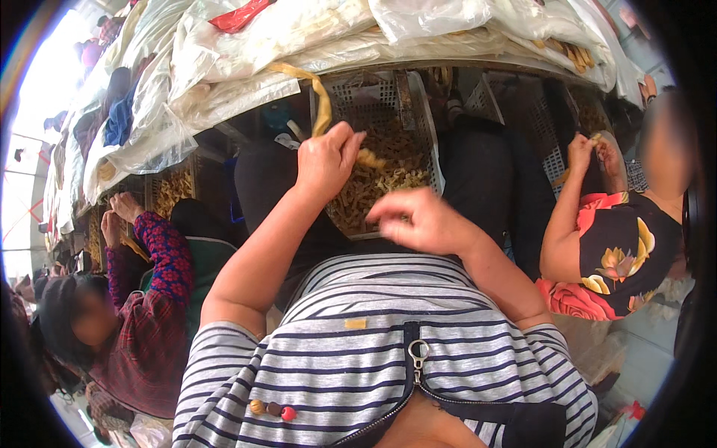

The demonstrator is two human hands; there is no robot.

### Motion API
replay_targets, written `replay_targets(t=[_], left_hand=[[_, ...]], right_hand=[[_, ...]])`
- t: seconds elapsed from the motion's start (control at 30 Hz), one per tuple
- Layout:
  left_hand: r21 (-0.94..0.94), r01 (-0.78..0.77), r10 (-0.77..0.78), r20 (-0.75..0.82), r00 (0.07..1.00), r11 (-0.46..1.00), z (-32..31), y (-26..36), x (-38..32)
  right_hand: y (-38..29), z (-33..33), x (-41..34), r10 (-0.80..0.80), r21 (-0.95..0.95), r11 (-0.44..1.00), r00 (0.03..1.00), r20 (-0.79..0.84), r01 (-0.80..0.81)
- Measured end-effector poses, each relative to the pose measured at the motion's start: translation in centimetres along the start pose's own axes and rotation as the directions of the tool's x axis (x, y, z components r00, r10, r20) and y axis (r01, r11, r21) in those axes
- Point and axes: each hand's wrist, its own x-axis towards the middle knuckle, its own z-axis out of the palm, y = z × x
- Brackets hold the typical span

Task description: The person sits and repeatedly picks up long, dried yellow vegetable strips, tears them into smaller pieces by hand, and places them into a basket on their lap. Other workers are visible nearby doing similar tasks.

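Observation:
My left hand (329,161) grips a long, twisted, yellowish strip (322,103) of pliable material. One end rises over the edge of the work surface, and a short knobbly end (369,158) sticks out past my fingers. Lower and to the right, my right hand (423,221) hovers, motion-blurred, with thumb and fingers apart and nothing visible between them. Beneath both hands, between my legs, is a perforated plastic crate (430,131). Many small yellow-brown cut pieces (386,179) lie inside it. I cannot tell exactly what the strip material is.
Plastic sheeting (235,61) covers the long work surface ahead, with a red piece (241,15) on top. A co-worker in a floral top (616,246) sits close on the right. Another in a plaid garment (145,347) sits on the left. More crates (552,129) stand under the surface.

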Motion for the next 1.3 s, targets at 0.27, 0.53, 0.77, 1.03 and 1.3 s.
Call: replay_targets(t=[0.27,0.53,0.77,1.03,1.3], left_hand=[[-0.263,-0.334,0.377,0.138,0.916,0.905,0.2,6.1,-2.5],[-0.344,-0.119,0.206,0.228,0.952,0.931,7.2,-6.8,-0.4],[-0.677,0.705,0.097,0.732,0.674,0.210,5.7,-2.6,-2.0],[-0.366,0.106,-0.064,0.124,0.990,0.925,4.9,-0.6,-2.6],[-0.647,0.581,-0.112,0.616,0.780,0.493,5.7,-0.5,-0.2]], right_hand=[[4.5,0.0,-0.3,-0.084,-0.058,0.995,0.994,-0.075,0.079],[-3.1,0.9,1.0,-0.180,-0.081,0.981,0.984,-0.010,0.178],[-2.0,1.6,3.2,-0.311,-0.497,0.849,0.931,-0.193,0.180],[5.3,-0.4,4.5,0.023,-0.135,0.987,0.913,-0.408,-0.085],[6.7,-1.3,5.4,-0.058,-0.099,0.995,0.873,-0.484,0.011]])
